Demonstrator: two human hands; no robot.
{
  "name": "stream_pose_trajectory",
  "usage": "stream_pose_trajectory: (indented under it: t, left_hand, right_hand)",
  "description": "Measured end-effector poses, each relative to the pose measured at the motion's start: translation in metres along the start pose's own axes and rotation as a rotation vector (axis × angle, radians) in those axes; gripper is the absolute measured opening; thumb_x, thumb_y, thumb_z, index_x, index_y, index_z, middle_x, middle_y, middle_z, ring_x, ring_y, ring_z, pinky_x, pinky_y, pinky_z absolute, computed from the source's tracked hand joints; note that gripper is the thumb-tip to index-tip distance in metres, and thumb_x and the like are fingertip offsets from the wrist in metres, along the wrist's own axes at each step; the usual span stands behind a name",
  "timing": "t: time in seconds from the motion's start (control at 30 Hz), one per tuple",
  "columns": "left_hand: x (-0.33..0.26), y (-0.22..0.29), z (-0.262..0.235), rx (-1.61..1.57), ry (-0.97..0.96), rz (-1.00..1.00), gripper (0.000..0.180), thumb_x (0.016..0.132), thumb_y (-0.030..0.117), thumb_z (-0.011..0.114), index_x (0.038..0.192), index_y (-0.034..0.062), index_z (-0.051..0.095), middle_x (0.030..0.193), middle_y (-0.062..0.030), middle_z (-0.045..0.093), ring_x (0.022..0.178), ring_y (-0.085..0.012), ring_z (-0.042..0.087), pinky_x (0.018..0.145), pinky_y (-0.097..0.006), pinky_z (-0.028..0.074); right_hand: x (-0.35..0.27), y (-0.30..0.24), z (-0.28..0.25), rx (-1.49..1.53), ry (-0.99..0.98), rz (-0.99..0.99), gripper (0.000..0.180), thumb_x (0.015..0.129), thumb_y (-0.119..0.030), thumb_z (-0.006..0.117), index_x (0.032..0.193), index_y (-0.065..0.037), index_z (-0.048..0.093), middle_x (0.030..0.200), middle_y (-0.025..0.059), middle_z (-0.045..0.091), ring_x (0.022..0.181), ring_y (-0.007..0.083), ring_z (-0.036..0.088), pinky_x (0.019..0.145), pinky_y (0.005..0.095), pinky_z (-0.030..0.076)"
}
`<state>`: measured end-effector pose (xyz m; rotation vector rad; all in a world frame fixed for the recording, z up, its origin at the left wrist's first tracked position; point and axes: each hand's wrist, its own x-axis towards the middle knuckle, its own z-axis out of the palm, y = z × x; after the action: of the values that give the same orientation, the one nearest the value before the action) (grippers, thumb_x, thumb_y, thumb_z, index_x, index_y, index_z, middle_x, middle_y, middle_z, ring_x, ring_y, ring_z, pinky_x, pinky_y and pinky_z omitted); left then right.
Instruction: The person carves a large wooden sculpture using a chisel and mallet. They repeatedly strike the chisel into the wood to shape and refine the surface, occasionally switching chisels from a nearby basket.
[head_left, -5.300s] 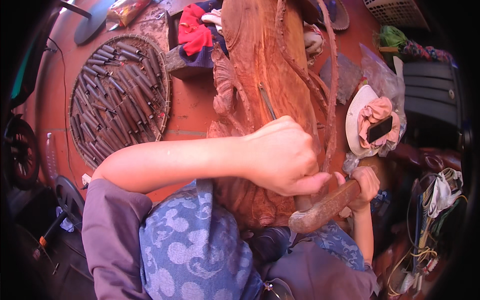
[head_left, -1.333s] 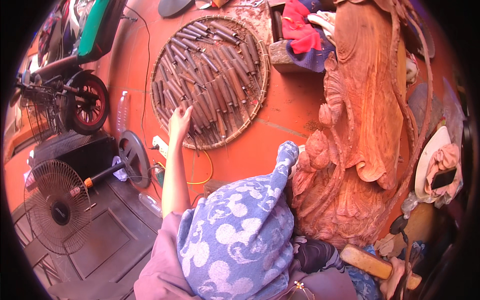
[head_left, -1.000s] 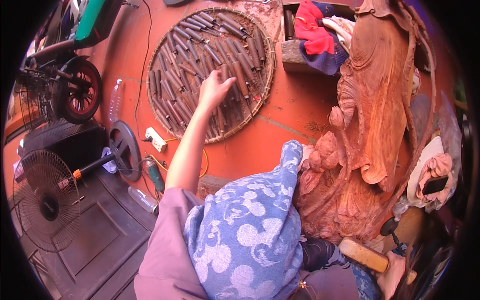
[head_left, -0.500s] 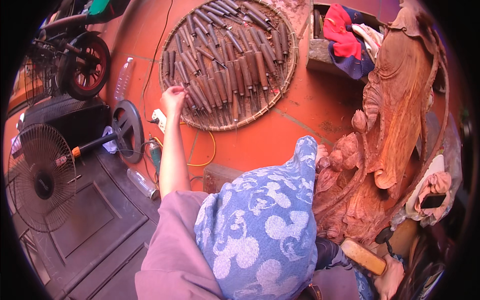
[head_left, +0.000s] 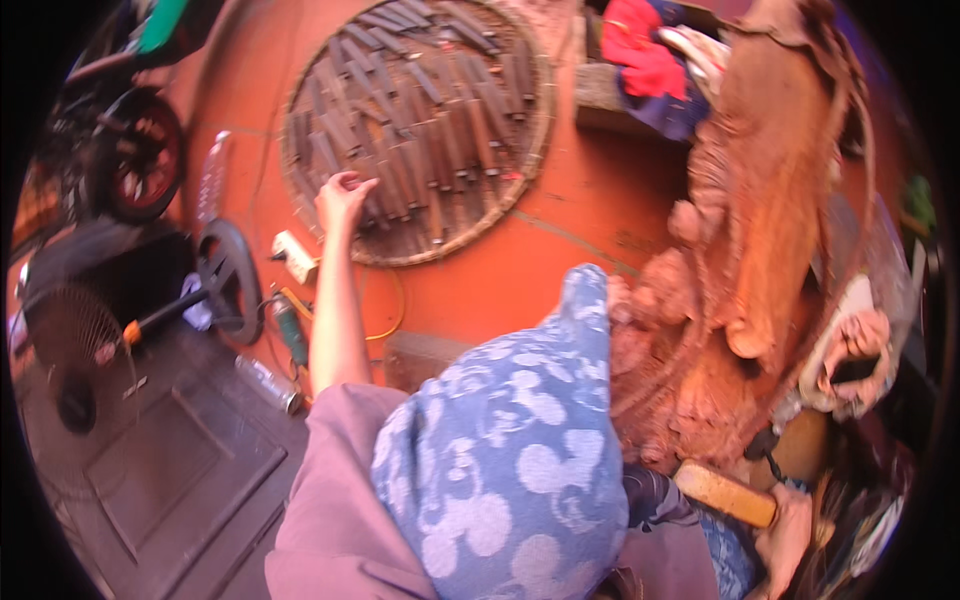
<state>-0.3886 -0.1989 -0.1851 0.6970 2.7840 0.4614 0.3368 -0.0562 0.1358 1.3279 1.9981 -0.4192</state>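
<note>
The floor is orange tile, a grey joint running off to the right of the left hand. Beyond its fingers and to their right sits a round woven tray, full of wooden-handled chisels laid mostly side by side. Left of the fingers come an upper bottle and, farther off, a wheel. Nearer the body than the fingers are a white power strip, a green tool, a lower bottle lying down, and a fan tipped over a dark panel.

Well right of the fingers is a reddish carving, with a red cloth beyond it, and a pale hat on its far side. A blue apron with pale rounded shapes bulges between the fingers and the body. Print on the fan and bottles is too blurred to read.

The left hand is over the tray's near left rim, fingers bent and bunched, thumb stretched to the right. Blur smears the tips, so I cannot tell whether they touch or hold a chisel.

Far right of those fingers and nearer the body, the right hand is closed round a mallet, its blocky wooden head pointing left, just below the carving's foot.
</note>
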Motion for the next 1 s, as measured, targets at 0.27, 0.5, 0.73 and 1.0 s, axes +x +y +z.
stream_pose_trajectory:
  t: [0.27, 0.5, 0.73, 1.0]
  left_hand:
    - [0.033, 0.003, 0.010, 0.426, -0.205, -0.103, 0.043, 0.075, 0.034, 0.074, 0.101, -0.0006, 0.072, 0.104, -0.0276, 0.072, 0.101, -0.0416, 0.070, 0.090, -0.049, 0.054]
    - [0.031, 0.149, -0.061, -0.140, -0.160, 0.224, 0.049, 0.092, 0.021, 0.055, 0.137, 0.0019, 0.052, 0.105, -0.0109, 0.066, 0.095, -0.0232, 0.065, 0.085, -0.036, 0.052]
    - [-0.222, 0.439, -0.123, -0.053, -1.041, 1.362, 0.039, 0.093, 0.010, 0.065, 0.129, 0.0006, 0.056, 0.103, -0.0135, 0.069, 0.079, -0.0254, 0.072, 0.064, -0.033, 0.056]
    - [-0.346, 0.436, -0.053, -0.170, -1.455, 1.684, 0.031, 0.098, 0.037, 0.058, 0.094, 0.0068, 0.056, 0.080, -0.0083, 0.055, 0.065, -0.0225, 0.060, 0.055, -0.034, 0.052]
  right_hand:
    - [0.024, -0.006, -0.058, 0.229, 0.284, -0.324, 0.024, 0.059, -0.005, 0.069, 0.079, -0.003, 0.057, 0.070, 0.0135, 0.051, 0.072, 0.0370, 0.052, 0.072, 0.0433, 0.041]
    - [0.060, 0.023, -0.012, 0.449, 0.474, -0.540, 0.026, 0.060, -0.014, 0.076, 0.079, -0.006, 0.061, 0.072, 0.0063, 0.053, 0.074, 0.0292, 0.056, 0.082, 0.0448, 0.045]
    - [0.086, 0.035, 0.034, 0.731, 0.645, -0.559, 0.047, 0.053, -0.036, 0.093, 0.077, -0.011, 0.061, 0.076, 0.0030, 0.056, 0.073, 0.0267, 0.056, 0.084, 0.0469, 0.048]
    - [0.100, 0.025, 0.090, 1.058, 0.693, -0.610, 0.053, 0.046, -0.031, 0.096, 0.080, -0.013, 0.060, 0.074, 0.0004, 0.056, 0.071, 0.0239, 0.054, 0.077, 0.0428, 0.047]
